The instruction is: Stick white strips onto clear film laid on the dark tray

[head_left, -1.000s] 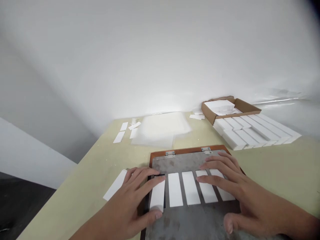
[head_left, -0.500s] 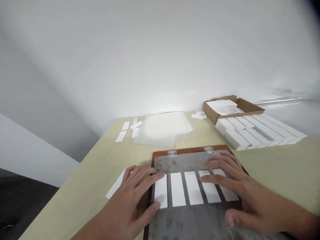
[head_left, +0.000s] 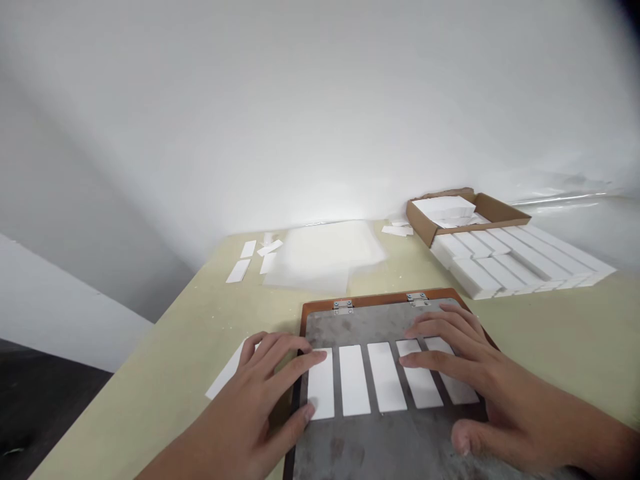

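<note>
A grey metal plate (head_left: 345, 440) lies on an orange-brown board (head_left: 377, 298), joined by two hinges along the far edge. White rectangular pieces (head_left: 355, 380) sit side by side in a row of slots in the plate. My left hand (head_left: 265, 393) is spread at the plate's left side, its index fingertip and thumb touching the leftmost white piece (head_left: 321, 387). My right hand (head_left: 485, 380) rests palm down with fingers apart over the two rightmost pieces, partly covering them. Its index fingertip touches the second white piece from the right (head_left: 423, 383).
Stacked white blocks (head_left: 520, 263) stand at the right, against an open cardboard box (head_left: 480, 230) holding more white pieces. Translucent sheets (head_left: 327, 250) lie at the back. Loose white strips (head_left: 238, 271) are at the back left, and another white piece (head_left: 225, 377) lies by my left hand.
My left hand has shifted slightly left, its index fingertip a little lower on the leftmost piece. My right hand stays in place. The view has moved very slightly.
</note>
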`<state>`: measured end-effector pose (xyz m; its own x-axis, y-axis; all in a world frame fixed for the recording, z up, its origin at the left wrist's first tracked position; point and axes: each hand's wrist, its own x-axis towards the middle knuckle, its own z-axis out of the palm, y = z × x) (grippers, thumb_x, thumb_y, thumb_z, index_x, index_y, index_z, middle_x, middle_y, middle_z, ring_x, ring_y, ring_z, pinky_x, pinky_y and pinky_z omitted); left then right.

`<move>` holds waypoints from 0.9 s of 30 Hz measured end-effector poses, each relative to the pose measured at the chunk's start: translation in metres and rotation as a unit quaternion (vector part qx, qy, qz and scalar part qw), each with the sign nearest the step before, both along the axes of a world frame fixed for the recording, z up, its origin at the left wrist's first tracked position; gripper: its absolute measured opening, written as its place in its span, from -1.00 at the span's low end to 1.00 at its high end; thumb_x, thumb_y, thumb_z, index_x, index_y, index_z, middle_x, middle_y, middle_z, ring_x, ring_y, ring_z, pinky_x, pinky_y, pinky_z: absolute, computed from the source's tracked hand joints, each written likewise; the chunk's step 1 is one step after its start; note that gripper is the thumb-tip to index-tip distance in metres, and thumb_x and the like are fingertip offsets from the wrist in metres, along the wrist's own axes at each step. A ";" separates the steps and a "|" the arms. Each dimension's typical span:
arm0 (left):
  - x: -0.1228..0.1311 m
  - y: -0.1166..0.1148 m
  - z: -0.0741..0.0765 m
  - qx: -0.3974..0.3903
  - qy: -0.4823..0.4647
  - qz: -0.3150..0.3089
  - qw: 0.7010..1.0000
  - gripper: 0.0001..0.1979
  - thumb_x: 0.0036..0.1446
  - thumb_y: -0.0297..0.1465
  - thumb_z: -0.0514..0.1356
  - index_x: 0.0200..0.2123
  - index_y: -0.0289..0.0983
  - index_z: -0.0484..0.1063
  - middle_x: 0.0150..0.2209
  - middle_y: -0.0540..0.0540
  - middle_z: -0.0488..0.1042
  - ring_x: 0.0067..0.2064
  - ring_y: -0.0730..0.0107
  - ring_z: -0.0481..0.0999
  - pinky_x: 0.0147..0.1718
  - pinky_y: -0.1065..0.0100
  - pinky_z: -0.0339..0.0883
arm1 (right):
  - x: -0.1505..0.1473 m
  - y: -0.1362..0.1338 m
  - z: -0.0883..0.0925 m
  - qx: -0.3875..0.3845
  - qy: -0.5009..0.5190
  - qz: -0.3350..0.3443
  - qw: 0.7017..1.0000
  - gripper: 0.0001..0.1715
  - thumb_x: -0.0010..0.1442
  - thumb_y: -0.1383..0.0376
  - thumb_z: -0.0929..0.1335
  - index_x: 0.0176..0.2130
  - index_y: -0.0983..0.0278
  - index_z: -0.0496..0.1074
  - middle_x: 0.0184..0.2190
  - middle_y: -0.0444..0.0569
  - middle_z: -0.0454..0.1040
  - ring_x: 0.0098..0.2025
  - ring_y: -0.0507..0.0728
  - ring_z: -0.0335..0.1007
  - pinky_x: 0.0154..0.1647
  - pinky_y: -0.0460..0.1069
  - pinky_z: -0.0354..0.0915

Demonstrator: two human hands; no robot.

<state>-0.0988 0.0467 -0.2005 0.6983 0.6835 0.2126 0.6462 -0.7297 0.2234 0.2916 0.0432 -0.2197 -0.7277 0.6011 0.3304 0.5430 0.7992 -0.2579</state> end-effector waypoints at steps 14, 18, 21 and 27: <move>0.009 -0.006 0.010 0.044 -0.005 -0.049 0.998 -0.77 0.30 -0.54 0.13 -0.03 -0.21 0.43 -0.01 -0.13 0.54 0.15 0.05 0.43 0.18 -0.02 -0.01 | 0.000 0.001 -0.001 0.002 0.007 0.001 1.000 -0.08 0.25 -0.14 0.45 0.42 0.09 0.22 0.36 0.13 0.24 0.42 0.45 0.10 0.43 0.36 0.01; 0.006 -0.005 0.010 0.040 0.029 -0.052 0.997 -0.75 0.31 -0.55 0.13 0.00 -0.21 0.41 0.13 -0.19 0.47 0.22 0.02 0.37 0.20 -0.04 -0.01 | 0.000 0.001 -0.004 0.004 0.017 -0.002 1.000 -0.11 0.26 -0.13 0.45 0.41 0.09 0.23 0.37 0.14 0.21 0.42 0.46 0.07 0.42 0.37 0.02; 0.005 -0.003 0.011 0.029 0.031 -0.050 0.998 -0.79 0.33 -0.55 0.11 -0.03 -0.21 0.41 0.07 -0.16 0.51 0.20 0.05 0.39 0.20 -0.03 0.02 | 0.000 0.004 -0.006 0.008 0.034 -0.011 0.999 -0.15 0.28 -0.14 0.43 0.40 0.07 0.24 0.36 0.13 0.24 0.42 0.46 0.07 0.43 0.40 -0.01; 0.020 -0.004 0.028 0.090 0.047 -0.101 0.990 -0.66 0.34 -0.51 0.16 0.15 -0.23 0.39 0.09 -0.25 0.50 0.14 0.01 0.45 0.15 0.00 0.20 | 0.005 0.016 -0.007 0.010 0.078 -0.060 0.995 -0.44 0.45 0.03 0.31 0.34 0.05 0.31 0.30 0.10 0.32 0.37 0.38 0.15 0.38 0.39 0.05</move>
